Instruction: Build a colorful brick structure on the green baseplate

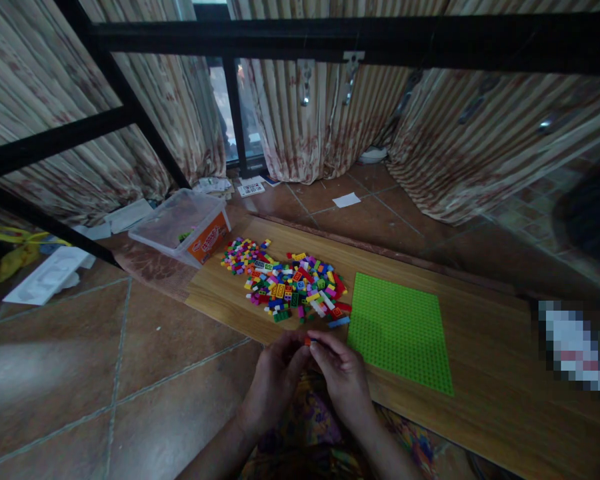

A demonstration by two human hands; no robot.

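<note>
Striped curtains (325, 133) and tiled floor (180, 360) are seen around the wooden tabletop (490, 353). Wood is left exposed right of the green baseplate (400, 330), which is set between far and near edges. Plastic bin (175, 223) is placed by the left end; brick pile (293, 283) is spread between bin and baseplate. Near the front edge, small red brick (307, 341) is pinched by left hand (275, 370) and right hand (347, 380), fingers (323, 353) narrow.

Striped curtains (310, 137); black frame (260, 39); brown tiled floor (75, 353).
</note>
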